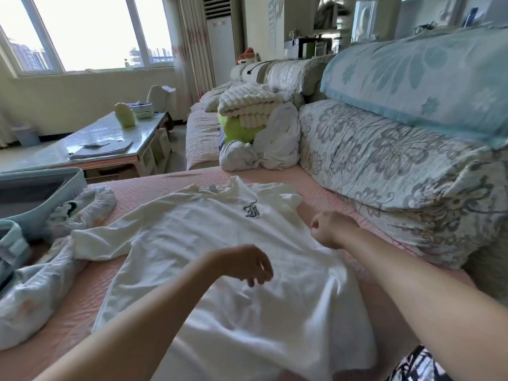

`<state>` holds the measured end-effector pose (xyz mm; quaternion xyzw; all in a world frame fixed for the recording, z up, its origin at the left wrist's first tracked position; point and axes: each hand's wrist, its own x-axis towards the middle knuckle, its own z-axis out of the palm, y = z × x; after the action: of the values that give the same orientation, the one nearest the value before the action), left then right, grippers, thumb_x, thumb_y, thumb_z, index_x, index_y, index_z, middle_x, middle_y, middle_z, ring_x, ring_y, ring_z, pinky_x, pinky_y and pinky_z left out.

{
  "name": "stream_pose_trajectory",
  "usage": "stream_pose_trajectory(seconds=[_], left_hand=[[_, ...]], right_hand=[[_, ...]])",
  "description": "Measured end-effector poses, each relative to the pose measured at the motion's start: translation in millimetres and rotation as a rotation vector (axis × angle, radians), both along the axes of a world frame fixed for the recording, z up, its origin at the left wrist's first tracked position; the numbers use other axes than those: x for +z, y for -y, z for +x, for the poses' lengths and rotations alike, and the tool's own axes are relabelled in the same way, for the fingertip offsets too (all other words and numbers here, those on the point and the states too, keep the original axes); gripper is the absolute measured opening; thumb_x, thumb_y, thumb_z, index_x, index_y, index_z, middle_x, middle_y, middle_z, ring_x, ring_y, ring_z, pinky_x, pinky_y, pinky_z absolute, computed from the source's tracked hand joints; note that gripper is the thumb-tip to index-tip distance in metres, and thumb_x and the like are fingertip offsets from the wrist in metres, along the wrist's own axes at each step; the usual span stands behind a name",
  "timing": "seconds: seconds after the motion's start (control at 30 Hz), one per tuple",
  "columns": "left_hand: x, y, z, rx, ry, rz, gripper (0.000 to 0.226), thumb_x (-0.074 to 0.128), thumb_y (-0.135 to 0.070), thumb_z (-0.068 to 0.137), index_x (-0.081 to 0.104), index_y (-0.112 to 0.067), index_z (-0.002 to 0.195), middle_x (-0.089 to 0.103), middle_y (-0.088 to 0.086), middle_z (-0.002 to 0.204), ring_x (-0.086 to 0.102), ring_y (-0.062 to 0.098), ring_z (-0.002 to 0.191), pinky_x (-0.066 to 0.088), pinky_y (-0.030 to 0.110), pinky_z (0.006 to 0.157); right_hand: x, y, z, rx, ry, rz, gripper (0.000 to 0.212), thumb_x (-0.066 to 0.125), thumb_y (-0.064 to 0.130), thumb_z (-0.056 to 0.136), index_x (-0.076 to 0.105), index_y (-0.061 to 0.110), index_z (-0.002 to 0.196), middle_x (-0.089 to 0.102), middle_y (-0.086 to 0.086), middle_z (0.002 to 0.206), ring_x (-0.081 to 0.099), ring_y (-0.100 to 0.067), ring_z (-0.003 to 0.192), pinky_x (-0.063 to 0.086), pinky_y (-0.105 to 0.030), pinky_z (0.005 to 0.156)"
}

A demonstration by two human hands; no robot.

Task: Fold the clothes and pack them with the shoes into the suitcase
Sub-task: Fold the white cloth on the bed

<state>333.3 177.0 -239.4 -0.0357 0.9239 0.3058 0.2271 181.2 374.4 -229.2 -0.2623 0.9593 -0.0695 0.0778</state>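
Presently, shirt (209,229): white, spread flat on pink sofa (165,188)
Left hand (244,264): fingers loosely curled over shirt, holding nothing
Right hand (330,229): fisted at shirt's edge; grip unclear

Bare from left hand (247,264) and right hand (330,229) up both forearms. Wearing a black-and-white patterned garment (420,364), glimpsed lower right.

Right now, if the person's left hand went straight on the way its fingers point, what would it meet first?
The left hand points downward: probably the white short-sleeved T-shirt spread just beneath it.
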Motion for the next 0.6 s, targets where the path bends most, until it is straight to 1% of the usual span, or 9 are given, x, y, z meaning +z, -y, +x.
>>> stream_pose_trajectory(seconds=[0.07,0.13,0.2,0.3,0.37,0.43,0.5,0.57,0.6], left_hand=[[6.1,7.4,-26.4,0.091,-0.171,0.011,0.021,0.057,0.003,0.090,0.071,-0.004,0.103,0.066,-0.001,0.077,0.061,0.011,0.064,0.047,0.017,0.054],[7.0,17.1,-54.8,0.139,-0.349,-0.111,0.020,0.057,-0.004,0.092,0.073,-0.010,0.103,0.069,0.004,0.090,0.063,0.016,0.078,0.051,0.024,0.069],[6.5,26.7,-83.2,0.146,-0.474,-0.263,0.024,0.051,-0.011,0.096,0.071,-0.018,0.108,0.068,0.005,0.106,0.062,0.019,0.092,0.048,0.025,0.079],[0.2,42.8,-126.6,0.186,-0.581,-0.272,0.030,0.044,-0.010,0.099,0.065,-0.019,0.119,0.063,0.007,0.121,0.057,0.021,0.107,0.040,0.021,0.085],[-5.7,54.8,-153.8,0.224,-0.598,-0.268,0.034,0.044,-0.008,0.099,0.059,-0.020,0.128,0.056,0.005,0.130,0.050,0.021,0.118,0.036,0.021,0.093],[-12.7,70.5,-179.1,0.236,-0.611,-0.310,0.038,0.044,-0.009,0.101,0.055,-0.022,0.135,0.051,0.005,0.137,0.046,0.023,0.125,0.038,0.029,0.099],[-20.2,89.5,-202.8,0.238,-0.610,-0.376,0.041,0.045,-0.012,0.102,0.050,-0.023,0.141,0.049,0.005,0.141,0.045,0.025,0.127,0.038,0.035,0.101],[-29.2,110.5,-223.1,0.234,-0.539,-0.407,0.045,0.044,-0.016,0.103,0.043,-0.027,0.146,0.045,0.004,0.148,0.043,0.026,0.131,0.038,0.038,0.106],[-33.5,121.0,-231.4,0.231,-0.473,-0.422,0.045,0.042,-0.019,0.104,0.041,-0.029,0.148,0.042,0.003,0.151,0.042,0.026,0.133,0.038,0.039,0.108]], right_hand=[[0.5,10.1,-14.1,0.001,-0.004,-0.071,0.025,0.045,0.031,0.088,0.067,0.037,0.098,0.066,0.004,0.115,0.061,-0.023,0.097,0.052,-0.034,0.084],[-2.1,23.4,-31.6,0.008,-0.023,-0.120,0.030,0.045,0.026,0.090,0.067,0.036,0.107,0.065,0.002,0.122,0.062,-0.024,0.102,0.052,-0.035,0.087],[-4.5,39.2,-51.5,0.015,-0.047,-0.162,0.032,0.043,0.023,0.092,0.066,0.035,0.112,0.065,0.000,0.125,0.062,-0.026,0.106,0.053,-0.038,0.090],[-8.2,63.3,-84.6,0.010,-0.050,-0.246,0.039,0.043,0.019,0.095,0.064,0.029,0.125,0.060,-0.002,0.134,0.060,-0.027,0.115,0.050,-0.039,0.097],[-12.2,81.8,-108.4,0.035,-0.048,-0.330,0.035,0.046,0.019,0.097,0.065,0.022,0.127,0.060,-0.004,0.135,0.059,-0.028,0.118,0.049,-0.038,0.099],[-20.2,102.1,-128.9,0.084,-0.046,-0.407,0.030,0.052,0.018,0.098,0.067,0.018,0.124,0.064,-0.006,0.130,0.061,-0.027,0.115,0.049,-0.035,0.097],[-33.0,121.6,-149.6,0.116,-0.031,-0.451,0.030,0.055,0.012,0.097,0.069,0.017,0.123,0.067,-0.008,0.125,0.063,-0.025,0.112,0.049,-0.031,0.095],[-44.3,137.9,-170.9,0.128,-0.028,-0.482,0.033,0.055,0.007,0.097,0.069,0.018,0.125,0.068,-0.008,0.125,0.064,-0.024,0.111,0.049,-0.028,0.094],[-47.9,145.1,-180.7,0.136,-0.032,-0.489,0.037,0.054,0.007,0.097,0.066,0.020,0.129,0.067,-0.006,0.130,0.064,-0.023,0.113,0.049,-0.028,0.096]])
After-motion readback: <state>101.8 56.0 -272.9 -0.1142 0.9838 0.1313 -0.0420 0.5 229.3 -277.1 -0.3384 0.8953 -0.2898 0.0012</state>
